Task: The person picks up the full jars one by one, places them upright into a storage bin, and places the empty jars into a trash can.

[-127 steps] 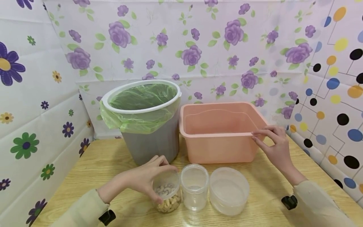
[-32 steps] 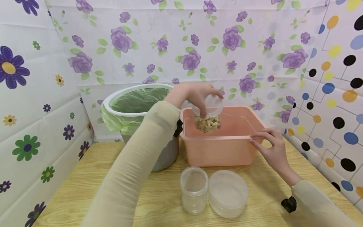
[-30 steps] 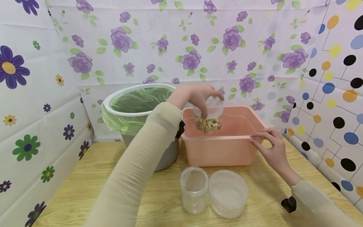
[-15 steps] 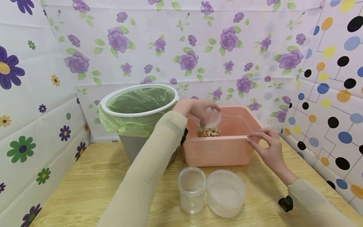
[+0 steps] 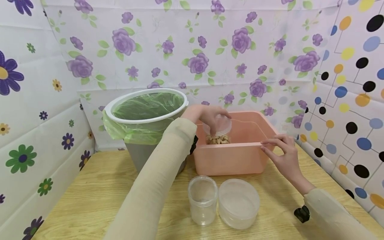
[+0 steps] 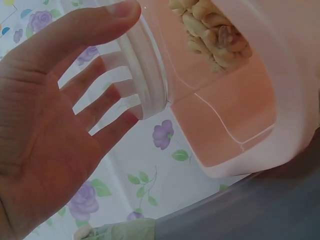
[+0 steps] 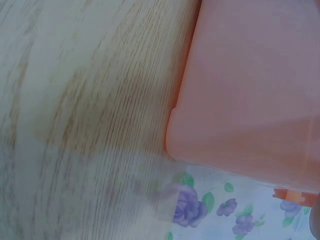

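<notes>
Partly inside a rectangular pink plastic tub [image 5: 232,160], a clear round jar [image 5: 223,129] of pale nuts [image 5: 219,140].
Left hand [image 5: 207,117] grips the jar; right hand [image 5: 286,158] pinches the tub's front rim.

On tbl [image 5: 90,193]: bin [image 5: 138,153] L, basin [image 5: 232,160] R w/ nut jar [image 5: 222,128] inside, canister [image 5: 203,204] + tub [image 5: 239,204] in frt.

Head view: bright, diffuse light; soft shadow on the wood-grain counter [image 5: 276,203] right of the peach plastic tub [image 5: 231,160], small highlights on the clear cylindrical jar [image 5: 203,203] in front of it. Wrist views: dimmer, greyer; the tub's wall hazy in the right.
</notes>
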A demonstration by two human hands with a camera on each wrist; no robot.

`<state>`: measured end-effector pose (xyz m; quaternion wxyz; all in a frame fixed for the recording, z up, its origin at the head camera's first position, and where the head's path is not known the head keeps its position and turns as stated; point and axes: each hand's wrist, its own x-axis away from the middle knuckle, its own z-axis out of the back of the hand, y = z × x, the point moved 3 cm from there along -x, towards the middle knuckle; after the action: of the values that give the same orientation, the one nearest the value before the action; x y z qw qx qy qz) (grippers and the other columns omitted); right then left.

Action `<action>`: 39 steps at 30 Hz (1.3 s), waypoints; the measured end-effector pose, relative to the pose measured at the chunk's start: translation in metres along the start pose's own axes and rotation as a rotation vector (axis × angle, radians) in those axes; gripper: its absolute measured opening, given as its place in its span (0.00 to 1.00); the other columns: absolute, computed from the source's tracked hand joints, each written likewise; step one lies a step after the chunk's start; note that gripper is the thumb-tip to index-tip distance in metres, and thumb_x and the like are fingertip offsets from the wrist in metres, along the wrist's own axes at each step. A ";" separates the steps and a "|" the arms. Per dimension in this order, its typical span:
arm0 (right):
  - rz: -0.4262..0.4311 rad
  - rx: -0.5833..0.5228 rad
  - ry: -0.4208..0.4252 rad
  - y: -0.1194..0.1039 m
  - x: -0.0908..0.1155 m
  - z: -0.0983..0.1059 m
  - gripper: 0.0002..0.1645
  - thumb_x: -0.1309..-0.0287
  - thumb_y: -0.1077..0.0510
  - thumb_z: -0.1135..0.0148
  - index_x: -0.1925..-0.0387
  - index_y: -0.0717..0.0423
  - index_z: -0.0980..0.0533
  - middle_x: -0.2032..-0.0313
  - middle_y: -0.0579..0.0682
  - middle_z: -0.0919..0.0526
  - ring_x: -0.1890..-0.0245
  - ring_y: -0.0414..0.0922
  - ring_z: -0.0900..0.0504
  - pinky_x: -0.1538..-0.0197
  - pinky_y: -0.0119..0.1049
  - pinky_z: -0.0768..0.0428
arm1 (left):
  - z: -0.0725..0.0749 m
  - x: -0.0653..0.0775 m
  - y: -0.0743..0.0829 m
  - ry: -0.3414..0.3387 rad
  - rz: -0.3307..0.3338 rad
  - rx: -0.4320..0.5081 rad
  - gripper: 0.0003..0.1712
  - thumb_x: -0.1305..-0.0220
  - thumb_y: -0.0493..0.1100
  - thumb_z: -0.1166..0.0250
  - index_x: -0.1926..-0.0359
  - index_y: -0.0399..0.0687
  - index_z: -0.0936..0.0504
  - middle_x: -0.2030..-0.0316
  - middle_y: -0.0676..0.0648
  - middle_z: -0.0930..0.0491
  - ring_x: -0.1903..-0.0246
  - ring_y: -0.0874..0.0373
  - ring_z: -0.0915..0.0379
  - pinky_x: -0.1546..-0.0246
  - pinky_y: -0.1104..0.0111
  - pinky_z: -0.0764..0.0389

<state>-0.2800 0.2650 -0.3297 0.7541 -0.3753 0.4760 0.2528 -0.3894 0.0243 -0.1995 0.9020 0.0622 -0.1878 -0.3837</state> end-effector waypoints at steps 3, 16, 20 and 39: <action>0.000 0.003 -0.002 0.000 0.000 0.000 0.22 0.69 0.82 0.27 0.67 0.63 0.16 0.65 0.59 0.24 0.57 0.37 0.34 0.49 0.29 0.45 | -0.001 0.001 0.000 -0.009 0.009 0.001 0.53 0.50 0.34 0.27 0.26 0.65 0.41 0.22 0.50 0.53 0.23 0.51 0.57 0.34 0.58 0.31; 0.004 -0.013 -0.013 0.002 -0.002 0.002 0.21 0.68 0.82 0.28 0.67 0.64 0.16 0.65 0.60 0.24 0.57 0.37 0.33 0.50 0.29 0.44 | 0.006 0.013 0.005 -0.005 0.025 0.002 0.55 0.44 0.36 0.30 0.23 0.69 0.49 0.21 0.50 0.65 0.21 0.50 0.68 0.30 0.55 0.35; 0.004 -0.015 -0.014 0.001 -0.001 0.001 0.21 0.68 0.82 0.28 0.67 0.64 0.16 0.65 0.61 0.24 0.57 0.38 0.33 0.50 0.29 0.44 | 0.005 0.018 0.006 -0.007 0.022 -0.004 0.54 0.44 0.36 0.30 0.23 0.69 0.49 0.21 0.50 0.64 0.21 0.50 0.68 0.29 0.54 0.37; -0.001 -0.015 -0.006 0.000 0.000 -0.001 0.21 0.68 0.82 0.28 0.67 0.65 0.16 0.65 0.61 0.24 0.56 0.36 0.33 0.47 0.29 0.44 | 0.021 0.034 0.012 0.008 0.022 -0.092 0.54 0.42 0.41 0.29 0.23 0.71 0.50 0.20 0.51 0.68 0.20 0.51 0.73 0.27 0.52 0.41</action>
<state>-0.2803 0.2643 -0.3296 0.7529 -0.3803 0.4715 0.2573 -0.3672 0.0090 -0.1673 0.9088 0.0204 -0.1670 -0.3819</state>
